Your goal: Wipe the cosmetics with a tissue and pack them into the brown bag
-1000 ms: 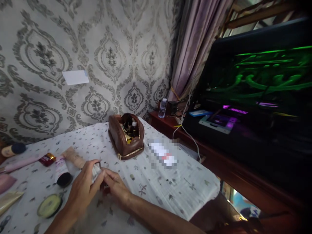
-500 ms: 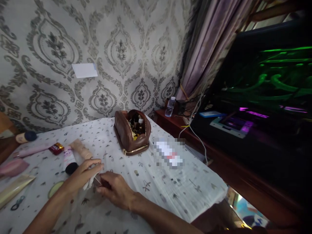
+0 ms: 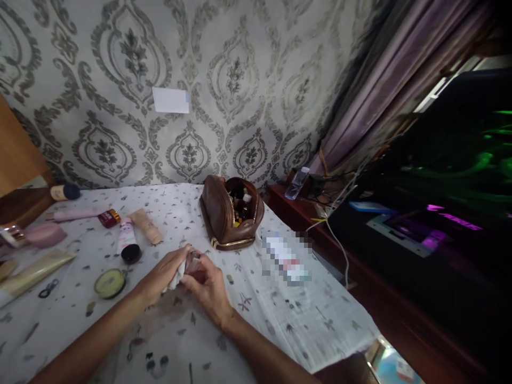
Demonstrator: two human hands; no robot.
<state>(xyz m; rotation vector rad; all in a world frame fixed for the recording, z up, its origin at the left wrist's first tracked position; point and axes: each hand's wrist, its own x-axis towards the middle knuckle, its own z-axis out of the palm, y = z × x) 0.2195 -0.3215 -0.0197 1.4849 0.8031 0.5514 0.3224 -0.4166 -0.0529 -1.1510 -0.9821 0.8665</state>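
My left hand (image 3: 166,274) is closed around a crumpled white tissue (image 3: 178,280). Close against it, my right hand (image 3: 210,288) grips a small see-through, brownish object (image 3: 193,260); the fingers cover most of it, so its kind is unclear. Tissue and object touch between the two hands, just above the patterned cloth (image 3: 256,325). Left of my hands lie a round jar with yellow-green contents (image 3: 110,283), a pink-and-white tube with a black cap (image 3: 127,240) and a beige tube (image 3: 147,226). Beyond them stands an unzipped brown cosmetic bag (image 3: 218,218) with small bottles inside.
Further left are a red packet (image 3: 108,217), a gold tube (image 3: 44,272), a dark hair tie (image 3: 48,288) and a dark-capped bottle (image 3: 64,192). A blurred-out item (image 3: 286,258) lies right of the bag. A water bottle (image 3: 297,184) and cables (image 3: 340,240) are at the right.
The camera view has turned left, shifting the scene rightward. My hands have come together, and the right hand has lifted the small object up against the tissue.
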